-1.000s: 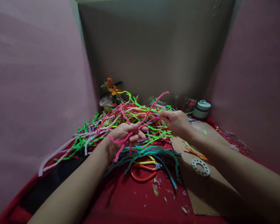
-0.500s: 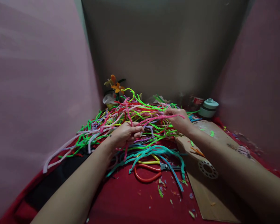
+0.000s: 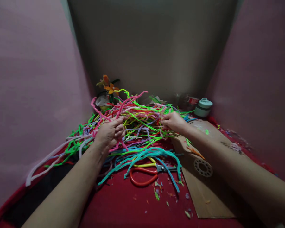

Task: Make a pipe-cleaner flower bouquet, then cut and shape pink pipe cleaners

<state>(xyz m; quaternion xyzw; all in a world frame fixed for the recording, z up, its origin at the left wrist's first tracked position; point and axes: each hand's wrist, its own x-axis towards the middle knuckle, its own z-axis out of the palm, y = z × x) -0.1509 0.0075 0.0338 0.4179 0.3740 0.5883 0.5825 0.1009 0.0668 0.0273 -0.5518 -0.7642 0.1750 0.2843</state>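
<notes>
My left hand (image 3: 110, 134) is closed around several pink pipe cleaners (image 3: 129, 100), whose ends stick out above and below the fist. A large tangled pile of pipe cleaners (image 3: 142, 117) in green, red, yellow, lilac and pink lies behind and between both hands. At the pile's right side, my right hand (image 3: 177, 123) has its fingers pinched together among the stems; what they grip is hidden. Turquoise pipe cleaners (image 3: 152, 152) lie in front, partly over a pair of scissors (image 3: 144, 181) with red and yellow handles.
A cardboard sheet (image 3: 204, 199) lies under my right forearm, with a white ring with holes (image 3: 203, 167) on it. Clippings dot the red cloth (image 3: 123, 205). At the back stand a pale green jar (image 3: 203, 107) and orange flowers (image 3: 111, 88). Pink walls (image 3: 38, 79) flank both sides.
My left hand has moved left with the pink stems, now pointing up and away. The pink stem at my right hand has left it. The view has shifted slightly right.
</notes>
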